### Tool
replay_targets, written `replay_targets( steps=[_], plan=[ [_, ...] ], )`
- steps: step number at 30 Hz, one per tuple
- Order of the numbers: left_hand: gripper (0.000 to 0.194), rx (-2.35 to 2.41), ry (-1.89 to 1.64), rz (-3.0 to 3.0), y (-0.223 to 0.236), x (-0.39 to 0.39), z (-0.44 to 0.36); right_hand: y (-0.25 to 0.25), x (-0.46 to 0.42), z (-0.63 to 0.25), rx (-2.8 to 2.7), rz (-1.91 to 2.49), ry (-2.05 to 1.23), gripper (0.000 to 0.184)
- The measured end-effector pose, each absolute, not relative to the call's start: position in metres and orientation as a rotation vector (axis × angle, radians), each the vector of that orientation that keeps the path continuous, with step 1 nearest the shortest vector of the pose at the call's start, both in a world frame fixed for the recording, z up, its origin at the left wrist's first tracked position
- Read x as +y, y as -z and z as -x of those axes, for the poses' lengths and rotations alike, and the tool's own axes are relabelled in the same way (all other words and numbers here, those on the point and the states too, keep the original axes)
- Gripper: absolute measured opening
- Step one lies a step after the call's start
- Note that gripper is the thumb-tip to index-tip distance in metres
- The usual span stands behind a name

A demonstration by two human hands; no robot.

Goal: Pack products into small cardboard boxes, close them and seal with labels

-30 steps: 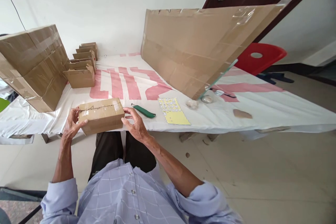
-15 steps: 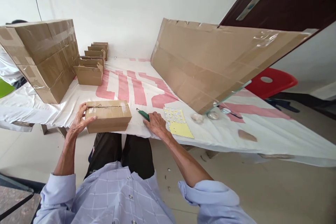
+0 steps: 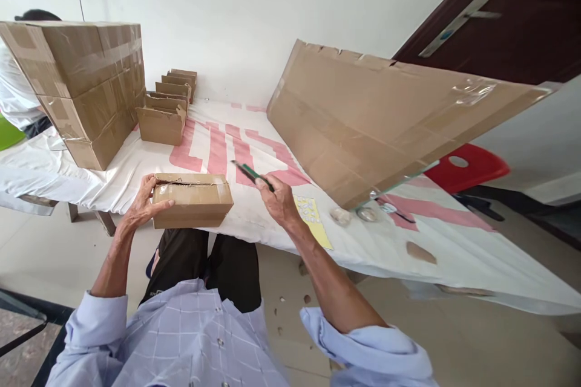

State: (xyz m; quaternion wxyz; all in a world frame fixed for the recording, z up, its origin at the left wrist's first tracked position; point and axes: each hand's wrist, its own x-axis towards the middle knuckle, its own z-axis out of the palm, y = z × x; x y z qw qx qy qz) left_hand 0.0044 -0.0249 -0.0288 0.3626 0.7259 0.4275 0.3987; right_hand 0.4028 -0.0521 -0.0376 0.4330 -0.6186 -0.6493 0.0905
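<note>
A small taped cardboard box (image 3: 193,199) lies at the near edge of the white-and-red table cover (image 3: 227,151). My left hand (image 3: 144,205) grips its left end, thumb along the front face. My right hand (image 3: 278,198) is closed round a green-handled knife (image 3: 250,173), lifted off the table with its tip pointing up and left, just right of the box. A yellow sticker sheet (image 3: 313,221) lies under my right wrist.
A big taped carton (image 3: 82,84) stands at the left, with a row of small open boxes (image 3: 166,112) behind it. A long flat cardboard sheet (image 3: 376,121) leans at the right. A red plastic stool (image 3: 463,166) and a dark door (image 3: 508,18) are beyond. Another person's back (image 3: 16,97) shows at far left.
My right hand left the box, reached to the green knife on the table and has picked it up. My left hand stayed on the box.
</note>
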Motion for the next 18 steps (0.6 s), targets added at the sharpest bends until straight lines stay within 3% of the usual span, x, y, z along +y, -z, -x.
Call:
replay_targets(
  steps=[7,18],
  plan=[
    [0.063,1.141,-0.996,-1.877,0.025,-0.029,-0.005,-0.047,-0.051,-0.341,-2.080,1.203,-0.390,0.040],
    [0.066,1.081,-1.034,-1.885,0.034,-0.023,-0.007,-0.079,-0.040,-0.309,-2.389,1.339,-0.200,0.030]
  ],
)
